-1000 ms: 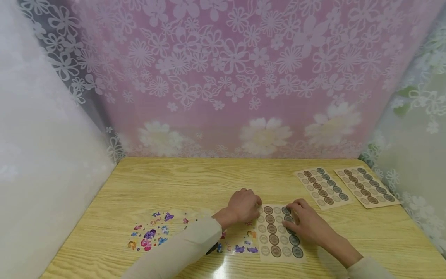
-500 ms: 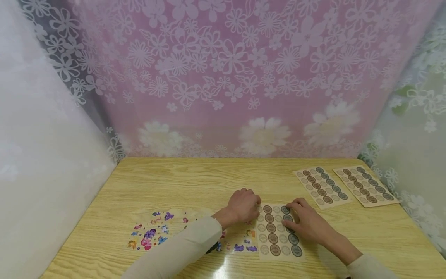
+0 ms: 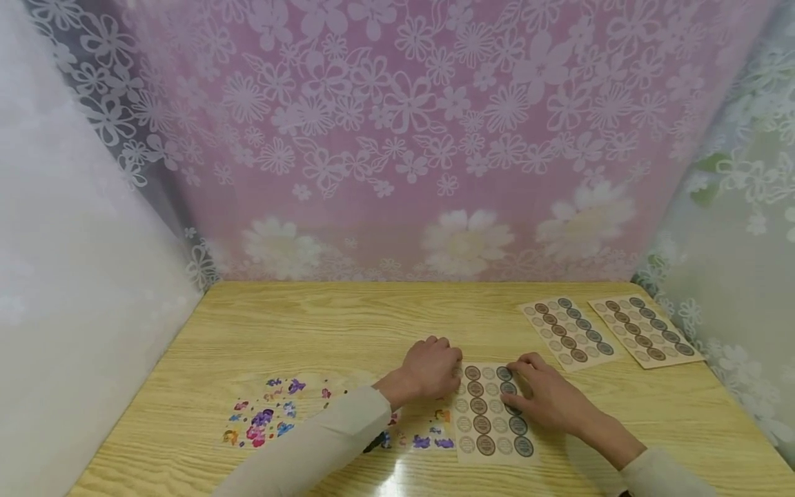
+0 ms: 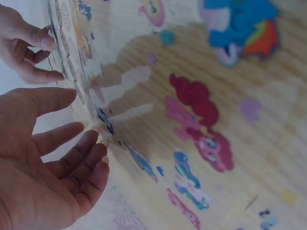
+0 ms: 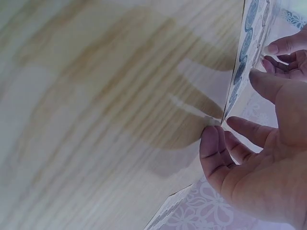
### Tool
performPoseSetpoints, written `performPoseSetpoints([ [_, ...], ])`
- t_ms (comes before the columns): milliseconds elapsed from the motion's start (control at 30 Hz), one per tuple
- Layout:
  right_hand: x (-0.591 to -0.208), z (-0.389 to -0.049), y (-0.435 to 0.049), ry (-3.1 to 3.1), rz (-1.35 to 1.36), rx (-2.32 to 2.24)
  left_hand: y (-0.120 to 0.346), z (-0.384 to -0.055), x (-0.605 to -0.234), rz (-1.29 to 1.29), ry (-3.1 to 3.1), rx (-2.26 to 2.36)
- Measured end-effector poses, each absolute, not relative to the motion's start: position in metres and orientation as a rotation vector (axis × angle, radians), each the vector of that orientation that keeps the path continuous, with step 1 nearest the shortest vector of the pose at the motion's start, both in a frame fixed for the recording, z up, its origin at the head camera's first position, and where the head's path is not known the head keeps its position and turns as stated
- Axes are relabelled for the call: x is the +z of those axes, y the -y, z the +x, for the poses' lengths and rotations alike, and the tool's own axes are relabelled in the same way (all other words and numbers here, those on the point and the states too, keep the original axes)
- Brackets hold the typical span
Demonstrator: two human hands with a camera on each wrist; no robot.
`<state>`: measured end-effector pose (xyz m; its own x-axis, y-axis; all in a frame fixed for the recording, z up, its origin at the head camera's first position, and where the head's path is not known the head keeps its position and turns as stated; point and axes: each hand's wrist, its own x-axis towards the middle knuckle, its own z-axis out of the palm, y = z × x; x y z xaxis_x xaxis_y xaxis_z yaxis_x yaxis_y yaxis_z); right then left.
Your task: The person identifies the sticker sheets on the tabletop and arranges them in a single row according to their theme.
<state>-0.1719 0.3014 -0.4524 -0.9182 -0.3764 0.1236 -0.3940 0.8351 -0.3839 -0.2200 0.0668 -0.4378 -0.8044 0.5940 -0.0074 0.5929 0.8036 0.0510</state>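
A beige sheet of round brown, grey and pale stickers [image 3: 503,414] lies flat on the wooden table, right of center. My left hand [image 3: 428,371] rests at its upper left edge; in the left wrist view the thumb [image 4: 57,100] is stretched toward the sheet and the other fingers bend loosely. At the upper right corner, the index fingertip of my right hand [image 3: 549,400] touches the sheet, while the thumb lies across its right column. Colorful pony stickers [image 4: 204,124] on clear film spread left of the sheet, partly hidden under my left arm.
Two similar sticker sheets lie at the back right, one sheet [image 3: 566,335] beside another sheet [image 3: 646,331] near the table's right edge. More pony stickers [image 3: 261,417] lie at the left. Floral curtains [image 3: 397,138] enclose the table [image 3: 310,310] at the back and sides.
The whole view shifts slightly left as the head turns a little. Both hands stay at the same places on the sticker sheet.
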Motion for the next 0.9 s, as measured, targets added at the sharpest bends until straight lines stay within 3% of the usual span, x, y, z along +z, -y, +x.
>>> performPoseSetpoints([
  [500,-0.428,-0.194,-0.339,2.975,0.711,0.833,-0.071,-0.237,-0.435,0.991,-3.022,0.276],
  [900,-0.435,-0.233,-0.395,2.859,0.734,0.814,-0.096,-0.260,-0.432,0.899,-2.861,0.603],
])
